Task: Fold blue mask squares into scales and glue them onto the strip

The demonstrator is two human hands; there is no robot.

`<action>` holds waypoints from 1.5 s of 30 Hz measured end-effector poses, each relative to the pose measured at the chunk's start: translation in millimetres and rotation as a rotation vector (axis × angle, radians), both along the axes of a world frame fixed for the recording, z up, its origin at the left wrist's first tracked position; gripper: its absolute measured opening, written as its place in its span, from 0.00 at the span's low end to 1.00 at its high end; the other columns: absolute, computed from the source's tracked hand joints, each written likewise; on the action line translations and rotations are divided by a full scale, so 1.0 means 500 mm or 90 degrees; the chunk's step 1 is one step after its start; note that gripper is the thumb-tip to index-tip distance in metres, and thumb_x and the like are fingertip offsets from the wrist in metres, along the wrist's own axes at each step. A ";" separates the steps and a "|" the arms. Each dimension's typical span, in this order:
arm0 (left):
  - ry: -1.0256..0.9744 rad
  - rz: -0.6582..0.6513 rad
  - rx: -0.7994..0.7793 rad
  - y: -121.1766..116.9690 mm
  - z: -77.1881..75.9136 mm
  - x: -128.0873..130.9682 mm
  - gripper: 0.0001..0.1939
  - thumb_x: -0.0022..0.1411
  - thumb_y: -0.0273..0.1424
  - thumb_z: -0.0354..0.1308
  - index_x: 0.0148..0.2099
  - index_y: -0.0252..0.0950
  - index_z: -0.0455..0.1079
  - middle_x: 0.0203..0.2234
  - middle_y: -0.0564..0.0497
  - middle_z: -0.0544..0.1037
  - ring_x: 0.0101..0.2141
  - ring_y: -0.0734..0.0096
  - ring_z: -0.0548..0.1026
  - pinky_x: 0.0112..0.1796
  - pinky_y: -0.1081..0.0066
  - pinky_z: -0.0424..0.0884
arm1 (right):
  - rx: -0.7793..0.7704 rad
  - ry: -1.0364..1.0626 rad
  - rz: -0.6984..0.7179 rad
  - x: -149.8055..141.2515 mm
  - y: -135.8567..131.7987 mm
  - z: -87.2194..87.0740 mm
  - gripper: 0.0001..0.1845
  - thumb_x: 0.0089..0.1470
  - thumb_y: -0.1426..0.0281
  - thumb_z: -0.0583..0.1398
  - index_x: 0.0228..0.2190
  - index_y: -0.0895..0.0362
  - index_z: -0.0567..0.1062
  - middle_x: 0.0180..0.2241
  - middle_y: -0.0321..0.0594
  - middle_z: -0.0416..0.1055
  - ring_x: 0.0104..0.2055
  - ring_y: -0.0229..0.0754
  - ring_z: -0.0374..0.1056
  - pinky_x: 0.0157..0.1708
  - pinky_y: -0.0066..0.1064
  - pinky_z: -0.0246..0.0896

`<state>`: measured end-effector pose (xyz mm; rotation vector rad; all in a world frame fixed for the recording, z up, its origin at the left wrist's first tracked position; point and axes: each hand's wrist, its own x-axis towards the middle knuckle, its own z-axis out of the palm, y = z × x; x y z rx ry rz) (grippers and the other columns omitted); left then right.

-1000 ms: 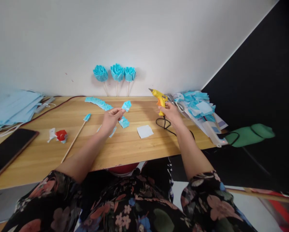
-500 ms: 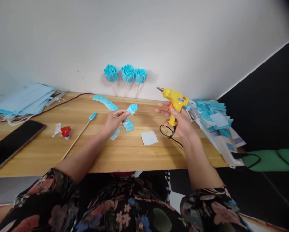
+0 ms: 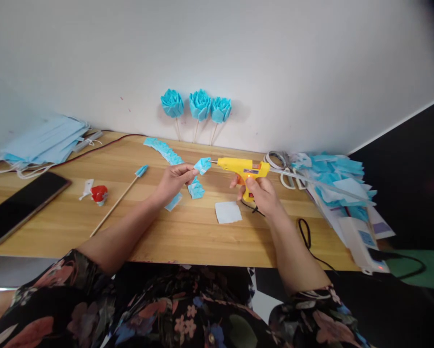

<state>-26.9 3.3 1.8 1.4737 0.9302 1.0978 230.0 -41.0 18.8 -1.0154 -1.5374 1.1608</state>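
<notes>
My left hand (image 3: 179, 180) pinches a small folded blue petal (image 3: 203, 166) between thumb and fingers. Wrapped round the handle of a yellow glue gun (image 3: 238, 166) is my right hand (image 3: 258, 191). The gun lies level, with its metal nozzle at the petal's right edge; whether they touch I cannot tell. A clear glue stick (image 3: 322, 184) sticks out of its back. Behind and below my left hand lies a row of folded blue petals (image 3: 164, 150), partly hidden by the fingers. A wooden stick (image 3: 115, 204) with a blue tip rests left of my left forearm.
Several finished blue flowers (image 3: 200, 105) on sticks lean on the wall. Blue masks (image 3: 46, 140), a phone (image 3: 24, 205) and a red-wrapped item (image 3: 99, 194) are at left. Right are tape (image 3: 275, 159), scissors (image 3: 293, 179), blue scraps (image 3: 336, 169) and a power strip (image 3: 360, 246). A white square (image 3: 228, 212) lies centre.
My right hand has swung the glue gun from pointing up and left to level, bringing its nozzle to the petal. The left hand still holds the petal. The view has shifted slightly.
</notes>
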 end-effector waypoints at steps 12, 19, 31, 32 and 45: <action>-0.019 0.010 -0.006 0.004 -0.004 0.004 0.18 0.55 0.41 0.64 0.22 0.36 0.67 0.18 0.55 0.65 0.23 0.76 0.62 0.27 0.73 0.60 | -0.021 -0.003 0.004 -0.011 -0.003 -0.010 0.27 0.59 0.45 0.59 0.43 0.55 0.77 0.32 0.39 0.73 0.25 0.33 0.64 0.23 0.27 0.65; -0.012 0.011 -0.009 0.002 -0.003 0.005 0.16 0.55 0.41 0.64 0.23 0.36 0.69 0.18 0.56 0.65 0.23 0.77 0.62 0.27 0.73 0.60 | -0.012 -0.035 -0.004 -0.010 0.000 -0.014 0.28 0.60 0.46 0.58 0.46 0.56 0.76 0.32 0.38 0.72 0.25 0.33 0.61 0.23 0.26 0.65; -0.015 0.032 -0.045 -0.002 -0.003 0.007 0.12 0.51 0.39 0.65 0.26 0.35 0.73 0.19 0.55 0.68 0.23 0.76 0.63 0.26 0.73 0.61 | 0.072 -0.226 -0.028 0.014 -0.011 -0.002 0.20 0.61 0.51 0.59 0.32 0.53 0.79 0.31 0.41 0.75 0.27 0.39 0.66 0.29 0.32 0.69; -0.021 0.035 -0.051 -0.001 -0.002 0.007 0.12 0.50 0.39 0.65 0.26 0.35 0.73 0.19 0.55 0.68 0.23 0.76 0.63 0.26 0.73 0.61 | 0.077 -0.232 -0.035 0.016 -0.010 0.000 0.19 0.60 0.51 0.60 0.33 0.53 0.80 0.31 0.41 0.75 0.28 0.39 0.67 0.30 0.33 0.69; -0.042 0.047 -0.050 -0.001 0.003 0.007 0.12 0.50 0.39 0.65 0.24 0.36 0.71 0.18 0.56 0.66 0.23 0.76 0.61 0.26 0.73 0.60 | 0.033 -0.118 -0.021 0.018 -0.003 -0.012 0.23 0.62 0.49 0.58 0.43 0.55 0.78 0.33 0.38 0.72 0.26 0.34 0.62 0.28 0.29 0.65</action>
